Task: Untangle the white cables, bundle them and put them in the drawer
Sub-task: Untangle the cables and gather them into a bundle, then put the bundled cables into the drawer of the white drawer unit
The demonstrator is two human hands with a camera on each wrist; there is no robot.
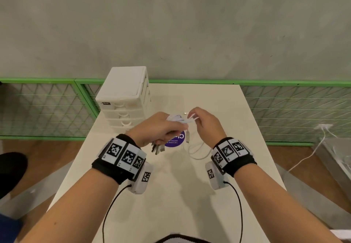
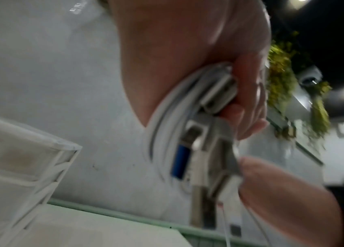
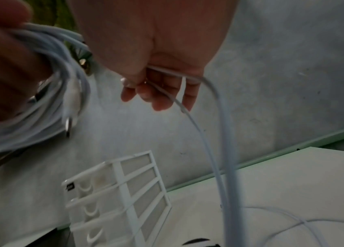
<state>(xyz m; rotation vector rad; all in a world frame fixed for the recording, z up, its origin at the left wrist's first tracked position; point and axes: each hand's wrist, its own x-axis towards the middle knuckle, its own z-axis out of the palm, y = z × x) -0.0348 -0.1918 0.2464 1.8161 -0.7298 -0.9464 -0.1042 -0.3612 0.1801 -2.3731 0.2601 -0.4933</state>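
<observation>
At table centre, head view: left hand (image 1: pixel 157 126) fisted around a coil (image 1: pixel 177 119) of white cables, plugs (image 1: pixel 157 148) hanging out below the fist at 6 o'clock. Right hand (image 1: pixel 204 122), at 3 o'clock of the left and near it, fingertips pinched together on a loose cable (image 1: pixel 197 155); that cable drops and loops onto the table (image 1: pixel 171 195) at 6 o'clock of the hand. Drawer unit (image 1: pixel 124 98), white, at 11 o'clock of the hands, drawers closed. Purple sticker (image 1: pixel 175 141) on the table under the hands.

Left wrist view, blurred: left hand (image 2: pixel 188 58), fingers (image 2: pixel 249 93) curled tight over coil (image 2: pixel 164 133); plugs (image 2: pixel 200 150), one with a blue insert, hang at 6 o'clock. Right hand (image 2: pixel 283 192) at 4 o'clock. Drawer unit (image 2: pixel 19 167) at 8 o'clock.

Right wrist view: right hand (image 3: pixel 156 50), thumb and fingers (image 3: pixel 160 93) closed on loose cable (image 3: pixel 219 133), two strands falling to 6 o'clock. Left hand (image 3: pixel 4 66) with coil (image 3: pixel 46 100) at 9 o'clock. Drawer unit (image 3: pixel 120 192) at 7 o'clock on the table (image 3: pixel 293 183).
</observation>
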